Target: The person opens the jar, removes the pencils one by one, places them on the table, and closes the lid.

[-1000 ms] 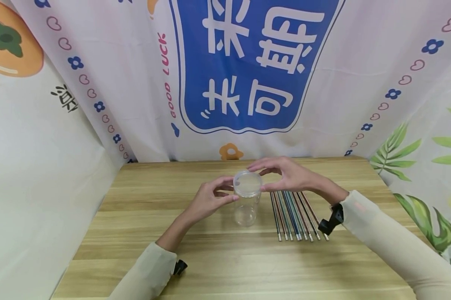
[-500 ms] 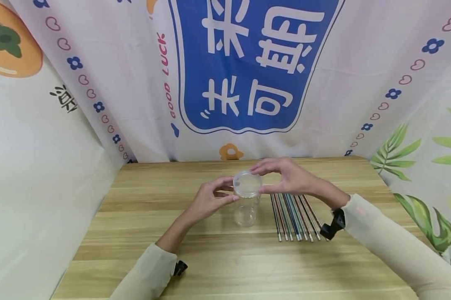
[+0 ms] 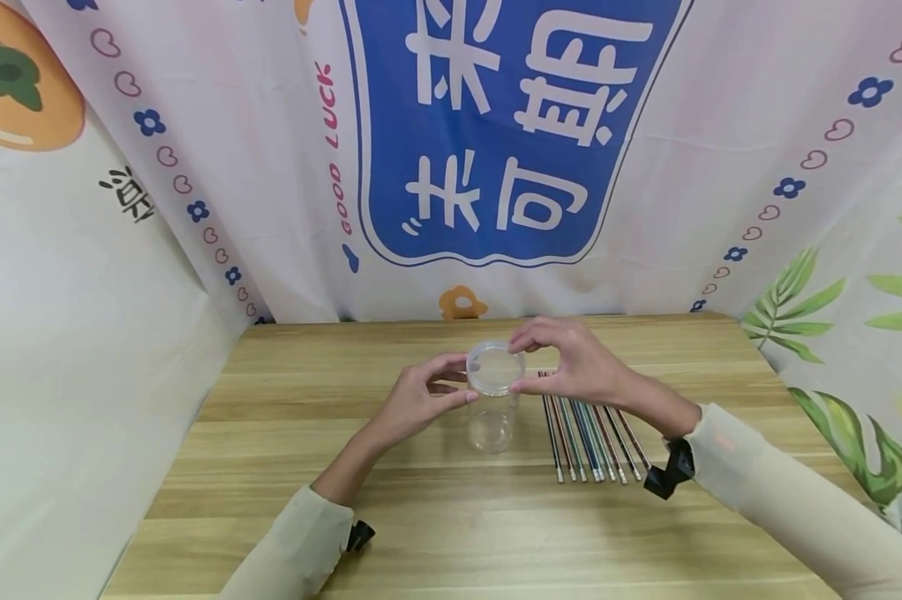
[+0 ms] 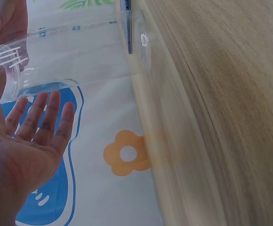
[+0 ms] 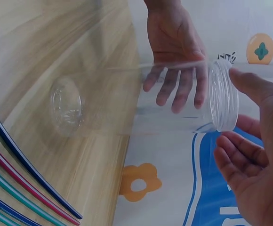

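Note:
A tall clear plastic jar (image 3: 490, 429) stands upright on the table, its transparent round lid (image 3: 496, 371) on top. My left hand (image 3: 418, 400) holds the jar's upper part from the left, thumb on the near side and fairly straight fingers behind it. From the right, my right hand (image 3: 582, 362) pinches the lid's rim between thumb and fingers. Through the right wrist view, the ribbed lid (image 5: 225, 96) lies between my right thumb and curled fingers. The left fingers show through the clear wall of the jar (image 5: 103, 103).
Several striped pencils (image 3: 589, 450) lie side by side just right of the jar, partly under the right hand and forearm. The wooden table (image 3: 421, 533) reaches back to a printed cloth (image 3: 293, 208). Another cloth hangs at each side.
My right thumb and fingers have shifted round the lid's rim, towards me, and the right wrist has lowered slightly. The left hand and the jar stay in place.

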`<state>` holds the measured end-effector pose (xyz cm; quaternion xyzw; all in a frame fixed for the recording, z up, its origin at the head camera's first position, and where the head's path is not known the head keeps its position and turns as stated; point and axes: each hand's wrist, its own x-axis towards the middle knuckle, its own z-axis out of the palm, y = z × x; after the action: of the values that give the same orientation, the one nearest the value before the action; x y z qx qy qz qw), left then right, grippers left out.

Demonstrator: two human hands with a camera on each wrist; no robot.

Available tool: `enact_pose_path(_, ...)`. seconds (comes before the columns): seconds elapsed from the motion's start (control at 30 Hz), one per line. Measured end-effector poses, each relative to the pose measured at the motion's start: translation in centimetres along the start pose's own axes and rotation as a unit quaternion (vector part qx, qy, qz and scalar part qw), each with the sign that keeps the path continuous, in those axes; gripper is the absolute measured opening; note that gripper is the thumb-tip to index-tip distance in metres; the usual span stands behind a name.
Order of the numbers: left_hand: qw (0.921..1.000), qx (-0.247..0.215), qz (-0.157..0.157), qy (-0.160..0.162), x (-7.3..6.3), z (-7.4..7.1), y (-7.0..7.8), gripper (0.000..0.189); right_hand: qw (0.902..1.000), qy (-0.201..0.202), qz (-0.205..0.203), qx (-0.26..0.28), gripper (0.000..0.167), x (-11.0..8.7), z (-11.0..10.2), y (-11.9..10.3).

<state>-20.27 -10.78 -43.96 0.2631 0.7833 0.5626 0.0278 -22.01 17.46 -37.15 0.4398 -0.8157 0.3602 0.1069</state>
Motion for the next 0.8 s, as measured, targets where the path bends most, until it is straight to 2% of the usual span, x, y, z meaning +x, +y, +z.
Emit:
enact_pose_path(0.17,1.0000,0.002,-0.002,0.000,0.0,0.0,0.1,0.050,1.0000,-0.008,-0.005,-0.003,0.054,-0.1,-0.1,0.0)
enact_pose_path(0.3,1.0000,-0.002,-0.003,-0.001,0.0,-0.1,0.0,0.050,0.9982,-0.054,0.012,0.022,0.059,0.0,-0.6,0.2)
enact_pose_path(0.5,1.0000,-0.006,-0.003,0.000,0.0,-0.1,0.0,0.050,0.9872,-0.125,0.050,0.085,0.054,0.4,-1.8,1.0)
enact_pose_path(0.67,1.0000,-0.003,-0.001,-0.002,0.0,-0.1,0.1,0.050,0.9770,-0.156,0.049,0.137,0.052,0.9,-2.3,1.8)
enact_pose_path(0.8,1.0000,-0.006,0.000,-0.005,0.0,-0.1,0.1,0.050,0.9744,-0.168,0.045,0.142,0.050,1.1,-2.3,2.0)
